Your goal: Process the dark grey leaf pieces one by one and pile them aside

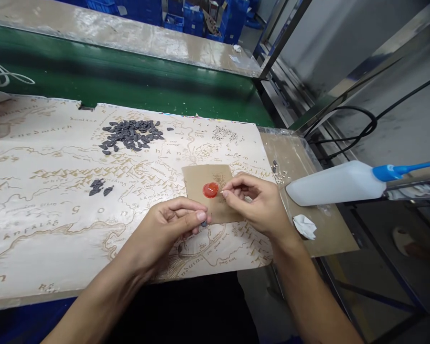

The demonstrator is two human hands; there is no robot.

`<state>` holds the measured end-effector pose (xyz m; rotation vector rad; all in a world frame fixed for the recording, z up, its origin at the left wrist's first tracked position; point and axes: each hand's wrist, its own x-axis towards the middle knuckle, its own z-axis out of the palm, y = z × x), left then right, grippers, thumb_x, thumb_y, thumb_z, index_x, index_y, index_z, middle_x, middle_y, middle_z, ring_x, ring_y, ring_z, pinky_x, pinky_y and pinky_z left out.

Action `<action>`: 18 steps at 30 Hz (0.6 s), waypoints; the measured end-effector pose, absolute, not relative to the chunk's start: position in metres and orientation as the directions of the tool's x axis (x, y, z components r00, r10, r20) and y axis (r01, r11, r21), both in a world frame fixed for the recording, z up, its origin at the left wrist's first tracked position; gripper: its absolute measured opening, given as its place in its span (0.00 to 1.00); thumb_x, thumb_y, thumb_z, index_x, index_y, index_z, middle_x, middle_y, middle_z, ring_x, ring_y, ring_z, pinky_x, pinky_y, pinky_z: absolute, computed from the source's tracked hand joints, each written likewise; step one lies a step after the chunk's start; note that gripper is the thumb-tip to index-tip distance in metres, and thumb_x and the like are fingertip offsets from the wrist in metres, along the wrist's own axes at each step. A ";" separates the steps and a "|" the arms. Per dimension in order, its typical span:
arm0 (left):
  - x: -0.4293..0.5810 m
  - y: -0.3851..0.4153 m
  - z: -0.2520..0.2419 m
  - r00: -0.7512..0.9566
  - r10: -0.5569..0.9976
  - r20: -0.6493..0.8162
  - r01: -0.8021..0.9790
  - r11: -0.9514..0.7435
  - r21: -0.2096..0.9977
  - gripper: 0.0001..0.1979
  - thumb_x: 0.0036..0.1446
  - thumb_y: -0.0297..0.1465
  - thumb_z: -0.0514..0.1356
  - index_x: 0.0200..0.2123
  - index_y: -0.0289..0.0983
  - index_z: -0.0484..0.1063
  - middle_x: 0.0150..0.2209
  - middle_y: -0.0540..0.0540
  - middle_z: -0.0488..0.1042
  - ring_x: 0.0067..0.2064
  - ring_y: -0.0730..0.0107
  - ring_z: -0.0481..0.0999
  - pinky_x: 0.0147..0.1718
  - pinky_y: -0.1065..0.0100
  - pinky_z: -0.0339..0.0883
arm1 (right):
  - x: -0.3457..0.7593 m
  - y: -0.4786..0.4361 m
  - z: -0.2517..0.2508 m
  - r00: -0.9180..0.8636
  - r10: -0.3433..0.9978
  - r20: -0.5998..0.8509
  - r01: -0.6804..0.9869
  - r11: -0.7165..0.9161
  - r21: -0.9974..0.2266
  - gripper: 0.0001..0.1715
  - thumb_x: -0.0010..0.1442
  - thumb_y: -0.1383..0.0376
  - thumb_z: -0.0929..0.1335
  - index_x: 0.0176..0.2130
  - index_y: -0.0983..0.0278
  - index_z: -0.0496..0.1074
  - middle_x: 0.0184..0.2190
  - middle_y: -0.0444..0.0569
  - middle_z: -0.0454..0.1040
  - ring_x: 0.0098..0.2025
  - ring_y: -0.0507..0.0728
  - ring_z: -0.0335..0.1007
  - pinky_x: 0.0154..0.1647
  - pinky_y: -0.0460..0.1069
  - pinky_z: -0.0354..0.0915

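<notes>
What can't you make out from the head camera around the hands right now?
Head view:
- Small pale item in the right hand: too small to identify, and the fingertips partly hide it.
- Dark seed-like piece at the left hand: the fingers hide most of it.
- Glossy red round piece: its material is unclear at this size.
- Brown paper card: the left hand hides its near edge.

- kraft card (208,193): brown paper, matt, slightly rough
- red cap (210,190) on card: glossy plastic
- squeeze bottle (333,184) right of card: smooth white plastic
- map sheet (57,224) under card: matt paper
- sunflower seeds (131,136) beyond card: matt dark husks
</notes>
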<state>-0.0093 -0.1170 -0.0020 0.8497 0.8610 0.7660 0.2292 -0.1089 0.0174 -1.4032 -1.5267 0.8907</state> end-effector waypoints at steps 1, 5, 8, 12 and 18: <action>-0.012 -0.120 -0.002 0.404 0.871 -0.281 -0.146 0.365 0.920 0.09 0.63 0.40 0.79 0.39 0.41 0.89 0.36 0.46 0.88 0.32 0.72 0.78 0.32 0.72 0.70 | 0.229 -0.107 0.014 0.010 0.993 0.121 0.422 0.106 -0.900 0.01 0.62 0.68 0.78 0.37 0.61 0.85 0.32 0.46 0.82 0.30 0.53 0.71 0.30 0.49 0.66; -0.025 -0.128 -0.003 0.340 0.929 0.145 0.287 -0.249 0.925 0.04 0.73 0.32 0.69 0.43 0.42 0.86 0.38 0.47 0.87 0.39 0.64 0.85 0.42 0.65 0.77 | 0.225 -0.103 0.006 -0.004 0.989 0.148 0.521 0.128 -0.844 0.03 0.64 0.69 0.75 0.37 0.62 0.84 0.30 0.43 0.79 0.29 0.52 0.66 0.31 0.50 0.62; -0.036 -0.127 -0.010 0.373 0.860 0.349 0.496 -0.503 0.708 0.05 0.76 0.28 0.64 0.46 0.39 0.82 0.39 0.47 0.86 0.42 0.63 0.86 0.47 0.64 0.78 | 0.223 -0.102 0.007 -0.029 0.984 0.176 0.573 0.161 -0.804 0.05 0.64 0.70 0.74 0.36 0.61 0.83 0.31 0.43 0.78 0.30 0.52 0.67 0.32 0.51 0.63; -0.054 -0.121 -0.023 0.384 0.851 0.359 0.631 -0.526 0.571 0.06 0.78 0.28 0.62 0.46 0.39 0.79 0.40 0.45 0.84 0.43 0.60 0.86 0.47 0.61 0.79 | 0.222 -0.100 0.010 -0.085 0.977 0.193 0.632 0.203 -0.748 0.07 0.64 0.72 0.73 0.35 0.61 0.82 0.30 0.43 0.77 0.32 0.53 0.69 0.36 0.52 0.64; -0.080 -0.117 -0.030 0.324 0.895 0.306 0.716 -0.443 0.539 0.05 0.79 0.31 0.62 0.48 0.41 0.79 0.45 0.44 0.84 0.45 0.59 0.85 0.49 0.59 0.78 | 0.220 -0.100 0.013 -0.087 0.973 0.215 0.654 0.219 -0.724 0.08 0.64 0.72 0.73 0.35 0.61 0.82 0.30 0.43 0.77 0.32 0.54 0.70 0.36 0.52 0.64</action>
